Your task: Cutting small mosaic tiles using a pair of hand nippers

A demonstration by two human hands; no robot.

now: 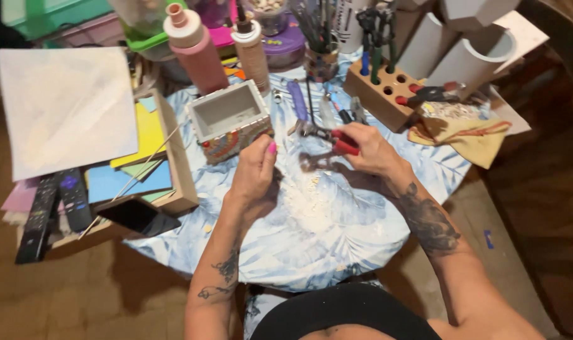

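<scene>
The surface point(337, 220) is round and draped in a pale blue cloth with a white leaf print, and its near rim curves just in front of the person's body. A large off-white board point(66, 107) leans over the left side, above a shallow tray of coloured paper sheets point(138, 157) with two dark remote controls point(53, 204) at its outer edge. The back is crowded: a pink bottle point(195, 47), a slimmer tan bottle point(252, 50), a wooden tool block point(381, 94) with holes, white tubes point(469, 60), and a tan cloth point(469, 138) to the right. A small rectangular box point(230, 119), its sides covered in bright mosaic pieces and its inside bare and pale, sits just behind the hands. The open room lies in the middle of the cloth, where pale crumbs point(305, 204) are scattered below the hands. The right hand point(368, 148) is closed around red-handled nippers point(327, 151), whose grey metal head points left, held above the centre of the surface. The left hand point(255, 173) is pinched, fingers drawn narrow beside the nipper head; whatever it holds is too small to tell.
</scene>
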